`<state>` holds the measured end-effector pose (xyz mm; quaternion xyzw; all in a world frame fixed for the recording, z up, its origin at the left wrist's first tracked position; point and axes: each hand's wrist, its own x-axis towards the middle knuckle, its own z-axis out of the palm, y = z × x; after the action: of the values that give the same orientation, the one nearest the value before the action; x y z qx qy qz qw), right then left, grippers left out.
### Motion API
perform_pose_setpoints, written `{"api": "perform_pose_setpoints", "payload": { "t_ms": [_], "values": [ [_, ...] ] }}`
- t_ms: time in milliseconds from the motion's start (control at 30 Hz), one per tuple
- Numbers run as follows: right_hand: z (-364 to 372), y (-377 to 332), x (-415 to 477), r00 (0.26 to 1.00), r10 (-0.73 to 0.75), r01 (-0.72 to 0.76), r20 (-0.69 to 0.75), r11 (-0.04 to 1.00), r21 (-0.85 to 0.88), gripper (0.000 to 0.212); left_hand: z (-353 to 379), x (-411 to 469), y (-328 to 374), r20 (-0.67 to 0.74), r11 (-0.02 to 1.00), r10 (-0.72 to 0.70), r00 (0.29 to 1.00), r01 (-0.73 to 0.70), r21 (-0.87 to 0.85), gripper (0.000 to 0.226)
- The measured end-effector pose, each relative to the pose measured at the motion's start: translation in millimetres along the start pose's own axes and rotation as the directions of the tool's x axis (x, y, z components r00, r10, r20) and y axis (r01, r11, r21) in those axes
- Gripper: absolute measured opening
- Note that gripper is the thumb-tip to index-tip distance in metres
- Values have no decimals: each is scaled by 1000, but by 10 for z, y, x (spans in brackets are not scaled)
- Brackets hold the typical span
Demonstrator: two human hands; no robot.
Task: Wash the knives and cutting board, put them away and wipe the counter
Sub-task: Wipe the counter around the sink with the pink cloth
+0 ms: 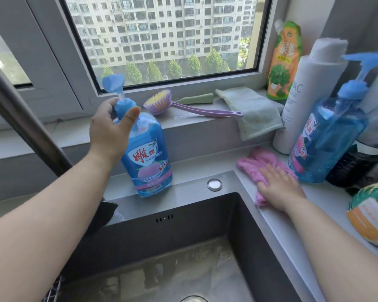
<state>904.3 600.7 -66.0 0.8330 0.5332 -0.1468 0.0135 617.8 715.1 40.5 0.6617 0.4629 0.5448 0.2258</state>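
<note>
My left hand (109,129) grips the neck of a blue dish-soap pump bottle (147,158), which stands tilted on the steel ledge behind the sink (183,247). My right hand (279,186) lies flat with straight fingers on a pink cloth (255,162), pressing it onto the grey counter (277,219) at the sink's right corner. No knife or cutting board is in view.
A second blue soap bottle (327,136), a white bottle (301,99) and a green-orange pouch (284,62) crowd the right counter. A purple dish brush (162,102) and a pale green cloth (253,110) lie on the window sill. The faucet pipe (24,118) crosses the left.
</note>
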Motion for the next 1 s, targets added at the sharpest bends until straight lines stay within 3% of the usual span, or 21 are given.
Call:
{"api": "perform_pose_setpoints", "payload": {
  "t_ms": [100, 267, 500, 700, 900, 1000],
  "values": [
    [1, -10, -30, 999, 45, -45, -2, 999, 29, 57, 22, 37, 25, 106, 996, -58, 993, 65, -63, 42],
    [15, -32, -129, 1000, 23, -22, -6, 999, 32, 59, 13, 29, 17, 130, 999, -47, 990, 49, -11, 41],
    [242, 30, -935, 1000, -1, 0, 14, 998, 69, 59, 4, -74, 64, 137, 966, -8, 990, -28, 258, 51],
    [167, -273, -523, 999, 23, -20, -36, 997, 73, 56, -165, -416, 108, 57, 924, -49, 997, 24, 382, 69],
    [70, -715, -34, 998, -1, 0, 57, 1000, 25, 67, -320, -1057, 111, 276, 886, 36, 961, -159, 436, 60],
    [88, -605, -157, 998, -41, 39, 54, 999, 32, 64, -419, -1189, 14, 298, 875, 16, 954, -158, 458, 53]
  ]
}}
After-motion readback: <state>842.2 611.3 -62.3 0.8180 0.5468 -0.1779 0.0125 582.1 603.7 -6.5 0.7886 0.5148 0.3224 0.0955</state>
